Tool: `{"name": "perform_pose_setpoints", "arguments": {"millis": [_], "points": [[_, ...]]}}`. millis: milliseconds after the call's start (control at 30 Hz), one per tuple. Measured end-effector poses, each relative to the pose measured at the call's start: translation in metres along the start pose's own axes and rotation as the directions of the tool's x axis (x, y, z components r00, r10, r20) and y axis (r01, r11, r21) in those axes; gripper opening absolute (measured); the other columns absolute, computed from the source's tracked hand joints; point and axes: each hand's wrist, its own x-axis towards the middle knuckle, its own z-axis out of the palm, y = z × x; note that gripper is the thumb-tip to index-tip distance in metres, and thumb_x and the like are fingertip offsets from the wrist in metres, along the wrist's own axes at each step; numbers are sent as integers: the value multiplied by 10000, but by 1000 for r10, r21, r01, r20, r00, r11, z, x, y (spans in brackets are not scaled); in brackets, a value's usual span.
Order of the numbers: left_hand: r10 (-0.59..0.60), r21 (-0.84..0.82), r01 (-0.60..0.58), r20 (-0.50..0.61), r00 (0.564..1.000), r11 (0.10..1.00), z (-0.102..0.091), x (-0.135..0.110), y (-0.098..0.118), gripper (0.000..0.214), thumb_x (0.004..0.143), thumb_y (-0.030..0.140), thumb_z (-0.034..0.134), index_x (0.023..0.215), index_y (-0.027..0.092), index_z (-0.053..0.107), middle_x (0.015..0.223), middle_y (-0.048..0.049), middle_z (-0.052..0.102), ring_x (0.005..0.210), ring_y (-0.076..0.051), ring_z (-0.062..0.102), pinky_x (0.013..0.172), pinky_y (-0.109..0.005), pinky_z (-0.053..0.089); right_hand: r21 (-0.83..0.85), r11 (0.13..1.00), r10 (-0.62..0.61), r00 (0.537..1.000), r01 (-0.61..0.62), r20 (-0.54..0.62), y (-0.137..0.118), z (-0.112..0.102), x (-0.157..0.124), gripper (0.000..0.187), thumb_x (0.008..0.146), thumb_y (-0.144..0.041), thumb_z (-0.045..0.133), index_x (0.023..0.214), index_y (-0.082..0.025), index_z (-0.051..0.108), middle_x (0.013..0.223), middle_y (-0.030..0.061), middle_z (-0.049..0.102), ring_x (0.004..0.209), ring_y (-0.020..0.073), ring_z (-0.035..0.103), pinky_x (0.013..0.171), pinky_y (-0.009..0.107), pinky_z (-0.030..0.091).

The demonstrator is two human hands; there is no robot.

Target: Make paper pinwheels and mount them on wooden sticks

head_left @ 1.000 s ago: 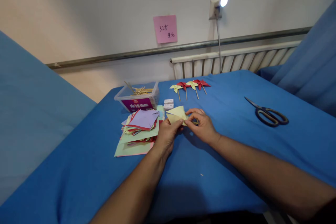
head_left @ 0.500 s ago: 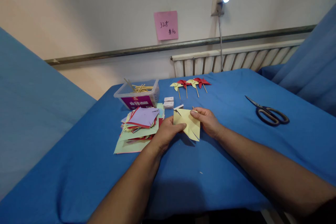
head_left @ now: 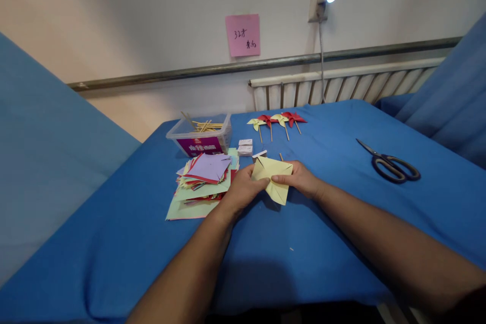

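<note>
A pale yellow square of paper (head_left: 274, 182) with cut flaps is held just above the blue table (head_left: 326, 223), between both hands. My left hand (head_left: 243, 193) pinches its left edge. My right hand (head_left: 299, 179) grips its right side, thumb across the front. A thin wooden stick (head_left: 281, 157) pokes out behind the sheet.
A messy stack of coloured paper squares (head_left: 203, 177) lies left of my hands. Behind it stand a clear box of wooden sticks (head_left: 201, 136) and small white boxes (head_left: 245, 147). Several finished red and yellow pinwheels (head_left: 277, 121) lie farther back. Scissors (head_left: 391, 164) rest at the right.
The yellow paper was lifted off the table and turned up to face me. My right hand shifted from pressing it down to gripping its right side.
</note>
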Motion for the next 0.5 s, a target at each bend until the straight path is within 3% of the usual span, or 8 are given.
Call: {"name": "perform_pose_setpoints", "arguments": {"millis": [133, 200, 300, 400, 500], "points": [[25, 51, -24, -12, 1000, 998, -2, 1, -2, 341, 622, 230, 753, 953, 151, 721, 874, -74, 717, 729, -195, 614, 635, -266, 458, -15, 1000, 1, 999, -1, -34, 1, 4, 2, 376, 571, -312, 844, 888, -149, 725, 830, 52, 744, 662, 174, 661, 676, 328, 516], [48, 14, -47, -81, 996, 999, 0, 2, -4, 310, 602, 244, 777, 892, 155, 715, 840, -63, 709, 722, -190, 607, 628, -257, 451, -7, 1000, -11, 995, 11, -97, 2, 7, 3, 381, 573, -322, 842, 892, -147, 726, 836, 57, 746, 668, 185, 668, 684, 340, 524], [-28, -220, -9, -166, 986, 975, 4, 3, -8, 334, 594, 275, 800, 884, 161, 679, 834, -49, 697, 730, -179, 618, 671, -266, 466, 29, 996, -77, 968, 86, -239, 2, 14, 3, 397, 609, -350, 822, 940, -155, 721, 889, 65, 750, 732, 215, 688, 739, 371, 537], [-190, -492, 132, -70, 979, 860, 9, 3, -12, 340, 619, 301, 802, 896, 170, 656, 843, -39, 687, 736, -160, 628, 723, -289, 483, 45, 984, -144, 921, 172, -362, 3, 21, 2, 383, 666, -368, 786, 987, -173, 711, 974, 70, 743, 815, 229, 696, 802, 389, 540], [-224, -578, 175, -14, 975, 797, 12, 2, -15, 310, 608, 288, 821, 842, 169, 657, 807, -26, 679, 725, -143, 627, 726, -277, 479, 45, 978, -166, 894, 202, -417, 5, 27, 2, 382, 680, -373, 777, 1001, -180, 705, 1013, 73, 737, 864, 238, 694, 826, 392, 542]]}}
